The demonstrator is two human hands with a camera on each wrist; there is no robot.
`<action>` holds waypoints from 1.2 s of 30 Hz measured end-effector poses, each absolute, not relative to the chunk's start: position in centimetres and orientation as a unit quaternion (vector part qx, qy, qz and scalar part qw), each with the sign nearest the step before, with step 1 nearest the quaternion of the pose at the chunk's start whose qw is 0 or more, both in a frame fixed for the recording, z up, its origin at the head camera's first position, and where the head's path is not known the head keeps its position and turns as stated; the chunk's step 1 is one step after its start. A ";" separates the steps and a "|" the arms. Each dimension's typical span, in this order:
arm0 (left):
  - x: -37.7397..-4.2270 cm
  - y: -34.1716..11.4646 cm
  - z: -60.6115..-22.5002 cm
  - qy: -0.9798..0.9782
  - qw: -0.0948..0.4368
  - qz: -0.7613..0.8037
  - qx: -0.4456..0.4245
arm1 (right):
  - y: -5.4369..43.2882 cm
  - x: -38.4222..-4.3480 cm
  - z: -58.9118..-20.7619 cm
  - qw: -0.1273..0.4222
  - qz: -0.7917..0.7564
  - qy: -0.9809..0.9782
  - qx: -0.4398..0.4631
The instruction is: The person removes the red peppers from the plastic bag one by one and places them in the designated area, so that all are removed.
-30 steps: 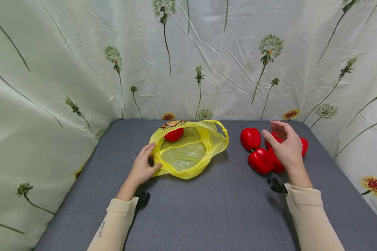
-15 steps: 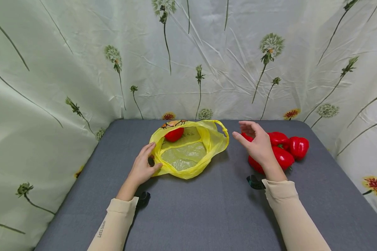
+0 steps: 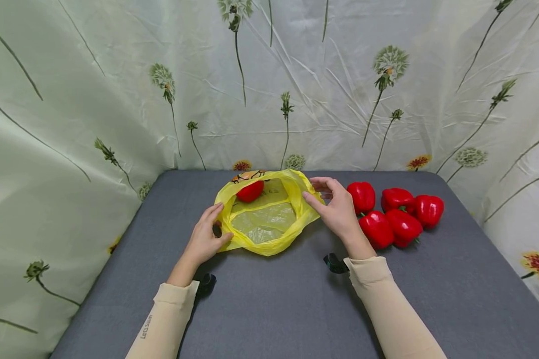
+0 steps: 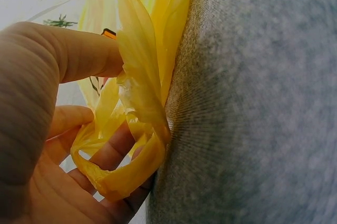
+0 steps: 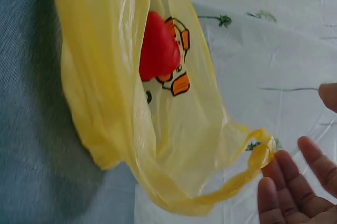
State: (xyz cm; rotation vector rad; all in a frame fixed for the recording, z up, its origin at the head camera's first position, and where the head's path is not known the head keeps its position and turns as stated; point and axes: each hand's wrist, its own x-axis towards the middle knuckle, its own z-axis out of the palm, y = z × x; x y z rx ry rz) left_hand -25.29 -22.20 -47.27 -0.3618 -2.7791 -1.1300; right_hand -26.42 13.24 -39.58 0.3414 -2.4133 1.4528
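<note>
A yellow plastic bag (image 3: pixel 269 248) lies on the table with its mouth open and one red bell pepper (image 3: pixel 250 191) inside at the back left. At its left edge my left hand (image 3: pixel 204 234) holds the bag by the handle side; in the left wrist view, the handle loop (image 4: pixel 126 182) runs round the fingers and the thumb lies against the plastic. My right hand (image 3: pixel 337 207) is at the bag's right edge. In the right wrist view its relaxed, spread fingers (image 5: pixel 297 182) touch the right handle (image 5: pixel 260 153) without curling round it.
Several red bell peppers (image 3: pixel 403 227) sit in a cluster on the grey table (image 3: pixel 269 304), right of my right hand. A curtain with a dandelion print (image 3: pixel 269 124) hangs behind the table and along both sides.
My right hand has moved left, from above the bell peppers to the right edge of the bag, uncovering the peppers. The left hand stays at the bag's left edge.
</note>
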 end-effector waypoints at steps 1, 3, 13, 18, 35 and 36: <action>-25.3 -22.2 -47.3 -0.918 0.061 -0.373 -0.119 | 12.9 -26.4 -39.5 0.160 0.508 -0.837 0.123; -25.3 -22.3 -47.3 -0.918 0.063 -0.374 -0.120 | 12.4 -26.5 -39.3 0.173 0.515 -0.829 0.134; -25.4 -22.4 -47.3 -0.918 0.061 -0.372 -0.120 | 10.5 -26.7 -38.3 0.193 0.540 -0.803 0.161; -25.5 -22.4 -47.3 -0.918 0.060 -0.374 -0.120 | 9.2 -27.1 -38.5 0.148 0.531 -0.816 0.176; -25.5 -22.3 -47.4 -0.915 0.067 -0.378 -0.124 | 5.0 -30.4 -40.5 -0.025 0.444 -0.884 0.143; -25.5 -22.2 -47.4 -0.915 0.066 -0.379 -0.123 | 4.7 -30.7 -40.6 -0.031 0.432 -0.890 0.140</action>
